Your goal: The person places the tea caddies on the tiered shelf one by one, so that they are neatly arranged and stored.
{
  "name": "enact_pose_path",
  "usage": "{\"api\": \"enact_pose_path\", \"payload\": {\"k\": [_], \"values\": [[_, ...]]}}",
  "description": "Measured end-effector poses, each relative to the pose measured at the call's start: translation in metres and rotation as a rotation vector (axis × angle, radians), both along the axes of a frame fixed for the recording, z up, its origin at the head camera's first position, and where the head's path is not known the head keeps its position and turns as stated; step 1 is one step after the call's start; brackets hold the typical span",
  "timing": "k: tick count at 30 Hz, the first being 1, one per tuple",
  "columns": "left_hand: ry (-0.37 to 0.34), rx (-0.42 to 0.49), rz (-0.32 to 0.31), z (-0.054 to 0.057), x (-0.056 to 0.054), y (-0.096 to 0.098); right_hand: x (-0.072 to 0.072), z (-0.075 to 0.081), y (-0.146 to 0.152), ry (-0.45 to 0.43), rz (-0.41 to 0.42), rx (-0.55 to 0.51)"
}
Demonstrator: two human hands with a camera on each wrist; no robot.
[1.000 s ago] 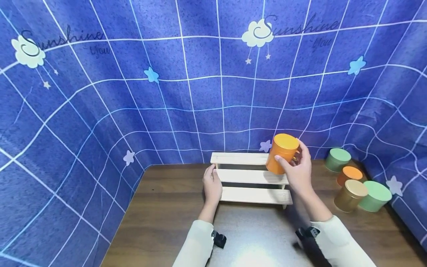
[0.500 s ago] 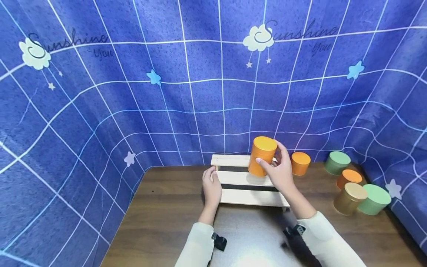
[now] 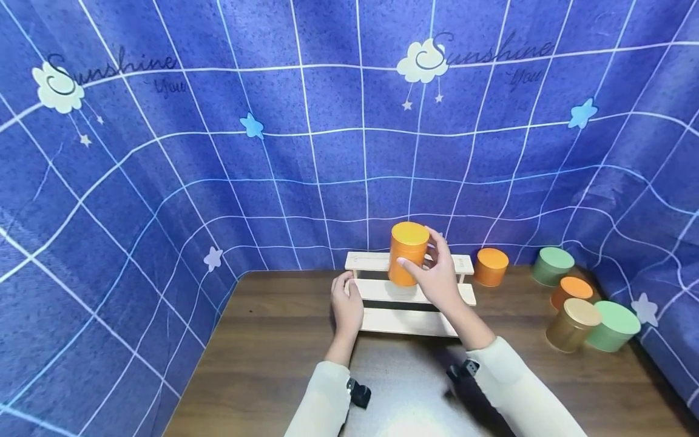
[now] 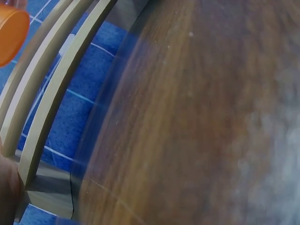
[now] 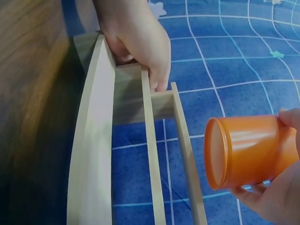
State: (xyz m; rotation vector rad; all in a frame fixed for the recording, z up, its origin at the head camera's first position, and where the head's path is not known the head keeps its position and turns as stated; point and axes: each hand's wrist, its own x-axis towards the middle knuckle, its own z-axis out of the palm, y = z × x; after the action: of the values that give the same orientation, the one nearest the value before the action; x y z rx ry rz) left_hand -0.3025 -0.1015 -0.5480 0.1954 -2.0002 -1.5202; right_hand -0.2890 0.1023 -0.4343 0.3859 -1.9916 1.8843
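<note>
My right hand (image 3: 441,276) grips an orange lidded canister (image 3: 405,258) from its right side, thumb across the front. It is upright and overlaps the top and middle steps of a pale three-step wooden rack (image 3: 409,320) in the head view. The right wrist view shows the canister's round end (image 5: 216,152) apart from the rack's slats (image 5: 152,154). At the rack's left end, my left hand (image 3: 347,306) holds the side frame, fingers curled over it (image 5: 145,44). Only a sliver of that hand (image 4: 8,187) appears in the left wrist view.
Right of the rack stand a short orange canister (image 3: 491,267), a dark green one (image 3: 553,266), a smaller orange one (image 3: 571,293), a gold one (image 3: 572,326) and a light green one (image 3: 616,326). A blue gridded curtain (image 3: 306,152) hangs behind the wooden table (image 3: 273,340).
My right hand has carried the orange canister leftward along the rack, from its right end to about the middle. A short orange canister behind has come into view. My left hand stays on the rack.
</note>
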Motion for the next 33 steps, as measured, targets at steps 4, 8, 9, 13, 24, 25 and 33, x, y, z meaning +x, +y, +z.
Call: {"api": "enact_pose_path", "payload": {"k": [4,8,9,13,24,25,33], "values": [[0.021,0.001,-0.005,0.0,0.002,0.001,-0.002,0.001,-0.008,-0.019,0.02,-0.009],[0.017,-0.004,0.003,-0.001,0.004,0.001,-0.007,-0.003,-0.02,-0.008,0.035,0.002],[0.012,-0.005,0.006,-0.002,0.004,0.0,-0.008,-0.004,-0.023,-0.004,0.037,0.008],[0.008,0.013,-0.004,-0.002,0.005,-0.001,-0.015,-0.007,-0.033,0.006,0.036,0.026],[0.009,-0.002,0.013,0.002,0.004,0.002,-0.035,-0.004,-0.057,0.022,0.015,0.044],[0.02,0.0,0.014,0.001,0.005,0.002,-0.037,-0.004,-0.059,0.022,0.012,0.045],[0.043,-0.005,0.01,0.002,0.004,0.004,-0.053,-0.003,-0.07,0.046,0.012,0.07]]}}
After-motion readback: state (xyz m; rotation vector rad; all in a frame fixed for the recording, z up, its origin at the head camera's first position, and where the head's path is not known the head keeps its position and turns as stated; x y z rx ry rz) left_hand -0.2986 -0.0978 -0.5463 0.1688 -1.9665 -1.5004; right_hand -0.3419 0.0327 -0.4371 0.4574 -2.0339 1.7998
